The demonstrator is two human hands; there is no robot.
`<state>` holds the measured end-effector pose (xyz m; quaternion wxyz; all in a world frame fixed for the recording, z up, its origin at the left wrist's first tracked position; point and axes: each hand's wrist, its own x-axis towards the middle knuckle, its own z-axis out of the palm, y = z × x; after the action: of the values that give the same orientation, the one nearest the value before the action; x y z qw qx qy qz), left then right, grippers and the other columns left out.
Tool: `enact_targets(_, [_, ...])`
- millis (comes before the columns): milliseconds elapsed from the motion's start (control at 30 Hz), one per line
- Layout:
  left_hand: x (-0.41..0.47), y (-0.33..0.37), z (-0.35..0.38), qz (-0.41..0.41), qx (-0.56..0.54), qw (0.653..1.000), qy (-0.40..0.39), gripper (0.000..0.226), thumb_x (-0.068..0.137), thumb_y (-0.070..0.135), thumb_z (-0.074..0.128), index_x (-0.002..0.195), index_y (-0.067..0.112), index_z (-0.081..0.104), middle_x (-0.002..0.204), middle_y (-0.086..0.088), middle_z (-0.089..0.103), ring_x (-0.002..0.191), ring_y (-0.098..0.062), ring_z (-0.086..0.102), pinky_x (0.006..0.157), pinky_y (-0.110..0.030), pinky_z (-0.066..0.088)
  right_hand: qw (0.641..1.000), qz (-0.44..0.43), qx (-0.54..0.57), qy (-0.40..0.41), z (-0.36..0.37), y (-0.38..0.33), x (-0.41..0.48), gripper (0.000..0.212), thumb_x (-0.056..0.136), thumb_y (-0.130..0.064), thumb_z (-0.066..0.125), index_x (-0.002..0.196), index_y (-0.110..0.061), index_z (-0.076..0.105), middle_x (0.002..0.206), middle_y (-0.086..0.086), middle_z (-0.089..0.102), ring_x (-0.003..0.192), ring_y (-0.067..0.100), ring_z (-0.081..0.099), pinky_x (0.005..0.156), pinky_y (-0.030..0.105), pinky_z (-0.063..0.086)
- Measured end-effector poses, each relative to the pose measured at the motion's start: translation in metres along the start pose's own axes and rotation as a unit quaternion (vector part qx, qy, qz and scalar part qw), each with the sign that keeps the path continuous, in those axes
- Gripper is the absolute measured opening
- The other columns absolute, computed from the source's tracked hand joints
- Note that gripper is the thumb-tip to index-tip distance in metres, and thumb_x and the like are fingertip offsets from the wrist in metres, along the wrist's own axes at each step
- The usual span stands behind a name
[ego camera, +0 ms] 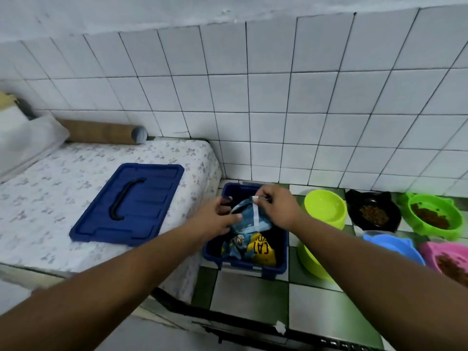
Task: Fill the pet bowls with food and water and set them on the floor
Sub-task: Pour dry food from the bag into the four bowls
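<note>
A blue and yellow cat food bag [249, 243] stands in a dark blue storage box [281, 245] on the floor. My left hand [217, 219] grips the bag's folded top. My right hand [276, 206] pinches a white clip or strip [256, 211] at the top of the bag. To the right on the floor stand several pet bowls: a lime bowl [325, 207] that looks to hold water, a black bowl [373, 214] with kibble, a green bowl [433, 215] with kibble, a light blue bowl [395, 247], a pink bowl [445, 259] with kibble, and another lime bowl [310, 259].
The box's blue lid [129, 206] with a black handle lies on a floral mattress [50, 198] at the left. A brown cardboard tube [101, 133] lies along the tiled wall. The floor is green and white checked tile [253, 295].
</note>
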<state>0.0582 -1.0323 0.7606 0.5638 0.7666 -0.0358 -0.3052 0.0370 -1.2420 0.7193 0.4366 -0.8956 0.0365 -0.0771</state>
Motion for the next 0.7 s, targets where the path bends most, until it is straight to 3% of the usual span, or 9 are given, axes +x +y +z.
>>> enact_targets(167, [-0.043, -0.026, -0.022, -0.014, 0.043, 0.999, -0.019, 0.068, 0.091, 0.017, 0.075, 0.15, 0.023, 0.042, 0.127, 0.008, 0.058, 0.105, 0.0, 0.059, 0.077, -0.018, 0.054, 0.999, 0.024, -0.007, -0.029, 0.006, 0.004, -0.004, 0.016, 0.093, -0.027, 0.066, 0.078, -0.022, 0.062, 0.074, -0.009, 0.065, 0.067, 0.002, 0.056, 0.067, 0.024, 0.046])
enact_targets(267, [-0.05, -0.021, -0.028, 0.049, 0.119, 0.992, -0.008, 0.057, 0.093, 0.016, 0.073, 0.141, 0.029, 0.046, 0.122, 0.019, 0.058, 0.106, 0.005, 0.059, 0.08, -0.008, 0.051, 1.0, 0.027, -0.011, -0.008, 0.006, 0.002, -0.002, 0.017, 0.093, -0.029, 0.066, 0.078, -0.021, 0.062, 0.072, -0.008, 0.065, 0.068, 0.006, 0.058, 0.069, 0.027, 0.048])
enact_targets(300, [-0.046, -0.019, -0.027, 0.09, 0.167, 0.982, 0.018, 0.057, 0.094, 0.02, 0.072, 0.143, 0.03, 0.046, 0.127, 0.019, 0.057, 0.115, 0.003, 0.057, 0.089, -0.009, 0.049, 1.0, 0.023, -0.012, -0.003, 0.006, 0.0, -0.002, 0.017, 0.093, -0.029, 0.065, 0.078, -0.021, 0.062, 0.072, -0.007, 0.065, 0.069, 0.008, 0.059, 0.069, 0.027, 0.048])
enact_targets(400, [-0.019, -0.016, -0.015, 0.193, 0.319, 0.925, 0.076, 0.065, 0.095, 0.033, 0.067, 0.153, 0.03, 0.038, 0.152, 0.008, 0.046, 0.141, -0.013, 0.043, 0.116, -0.03, 0.036, 1.0, 0.021, -0.016, 0.002, 0.011, -0.002, -0.007, 0.018, 0.094, -0.027, 0.064, 0.08, -0.017, 0.062, 0.073, -0.003, 0.067, 0.071, 0.012, 0.061, 0.067, 0.026, 0.047])
enact_targets(533, [0.009, -0.026, 0.009, 0.207, 0.524, 0.826, 0.013, 0.08, 0.102, 0.032, 0.054, 0.163, 0.023, 0.003, 0.171, 0.002, -0.001, 0.157, -0.019, 0.003, 0.126, -0.038, 0.012, 0.999, 0.006, -0.035, 0.001, 0.016, -0.002, -0.015, 0.017, 0.095, -0.027, 0.06, 0.08, -0.021, 0.06, 0.071, -0.003, 0.068, 0.068, 0.01, 0.062, 0.066, 0.027, 0.049])
enact_targets(600, [0.015, -0.039, 0.014, 0.206, 0.552, 0.808, -0.023, 0.081, 0.104, 0.032, 0.049, 0.163, 0.018, -0.004, 0.171, -0.003, -0.009, 0.157, -0.022, -0.004, 0.127, -0.042, 0.007, 0.998, -0.015, -0.064, -0.015, 0.02, -0.001, -0.018, 0.013, 0.095, -0.024, 0.06, 0.082, -0.02, 0.059, 0.073, -0.004, 0.066, 0.068, 0.013, 0.061, 0.066, 0.032, 0.049])
enact_targets(700, [0.021, -0.058, 0.015, 0.203, 0.551, 0.808, -0.046, 0.077, 0.105, 0.035, 0.046, 0.163, 0.015, -0.001, 0.171, -0.005, -0.006, 0.157, -0.022, -0.004, 0.127, -0.04, 0.007, 0.99, -0.014, -0.129, -0.052, 0.03, 0.005, -0.023, 0.009, 0.093, -0.021, 0.06, 0.084, -0.018, 0.06, 0.08, 0.0, 0.067, 0.074, 0.021, 0.06, 0.07, 0.039, 0.051])
